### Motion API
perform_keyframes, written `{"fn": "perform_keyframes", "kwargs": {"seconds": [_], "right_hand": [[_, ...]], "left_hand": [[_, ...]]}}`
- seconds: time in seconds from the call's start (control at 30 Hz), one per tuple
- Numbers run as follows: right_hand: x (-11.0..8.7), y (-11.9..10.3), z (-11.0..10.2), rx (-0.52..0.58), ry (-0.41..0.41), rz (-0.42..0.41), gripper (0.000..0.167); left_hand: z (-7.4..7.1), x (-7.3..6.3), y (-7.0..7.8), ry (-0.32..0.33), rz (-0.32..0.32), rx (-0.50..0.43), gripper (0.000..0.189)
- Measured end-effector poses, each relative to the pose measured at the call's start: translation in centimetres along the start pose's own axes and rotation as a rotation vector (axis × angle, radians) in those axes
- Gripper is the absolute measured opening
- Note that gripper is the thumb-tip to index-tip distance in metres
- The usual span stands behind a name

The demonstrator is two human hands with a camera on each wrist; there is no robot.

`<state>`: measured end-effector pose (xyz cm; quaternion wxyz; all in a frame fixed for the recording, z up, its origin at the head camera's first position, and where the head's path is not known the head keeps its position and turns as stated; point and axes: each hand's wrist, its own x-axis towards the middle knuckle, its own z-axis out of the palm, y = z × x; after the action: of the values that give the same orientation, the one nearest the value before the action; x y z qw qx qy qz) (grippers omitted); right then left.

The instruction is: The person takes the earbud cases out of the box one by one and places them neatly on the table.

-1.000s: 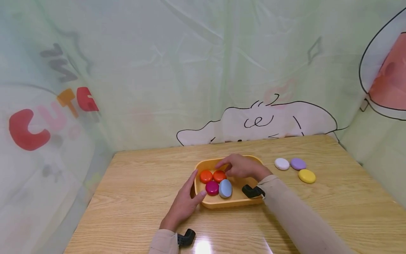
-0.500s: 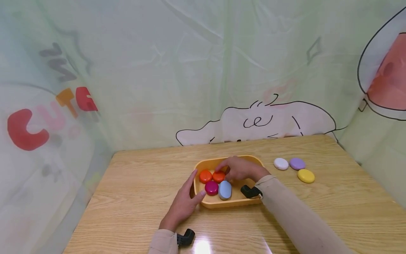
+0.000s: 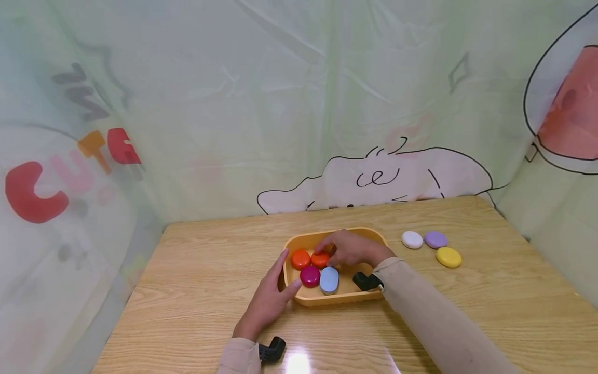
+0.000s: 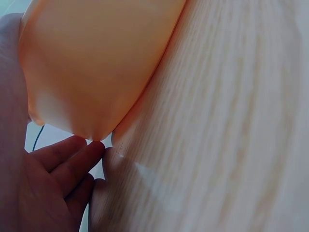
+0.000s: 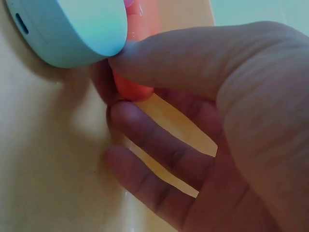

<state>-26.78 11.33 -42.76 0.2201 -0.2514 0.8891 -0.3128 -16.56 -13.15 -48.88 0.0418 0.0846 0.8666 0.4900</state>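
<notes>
In the head view, my left hand (image 3: 271, 296) spans the left end of a yellow-orange tray (image 3: 343, 298), fingers along its outer wall and thumb at the near rim. The left wrist view has those fingertips touching the tray's end. My right hand (image 3: 352, 247) reaches into the tray and pinches the right-hand orange-red disc (image 3: 320, 259) between thumb and fingers. Another orange-red disc (image 3: 301, 259) lies left of it. Nearer me are a magenta disc (image 3: 310, 276) and a tilted light blue disc (image 3: 329, 280). In the right wrist view, the light blue disc (image 5: 72, 29) has a dark slot, and the thumb tip overlaps its edge.
On the wooden table (image 3: 196, 280), right of the tray, lie a white disc (image 3: 412, 240), a purple disc (image 3: 436, 239) and a yellow disc (image 3: 449, 257). A printed curtain (image 3: 210, 114) hangs behind the table's back edge.
The light blue disc has tipped, now showing more of its flat oval face. My right fingers have come down onto the right-hand orange-red disc. My left hand keeps its place on the tray.
</notes>
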Motion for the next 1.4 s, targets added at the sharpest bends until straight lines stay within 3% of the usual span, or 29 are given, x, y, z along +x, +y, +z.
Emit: {"fn": "perform_keyframes", "kwargs": {"seconds": [0.93,1.4], "right_hand": [[0.0,-0.5,-0.1,-0.012,-0.037,-0.045,0.036],[-2.6,-1.8,-0.9,0.035,0.107,-0.079,0.042]], "left_hand": [[0.1,-0.3,-0.2,0.004,0.0,-0.012,0.076],[0.0,-0.2,0.1,0.0,0.001,-0.016,0.075]]}}
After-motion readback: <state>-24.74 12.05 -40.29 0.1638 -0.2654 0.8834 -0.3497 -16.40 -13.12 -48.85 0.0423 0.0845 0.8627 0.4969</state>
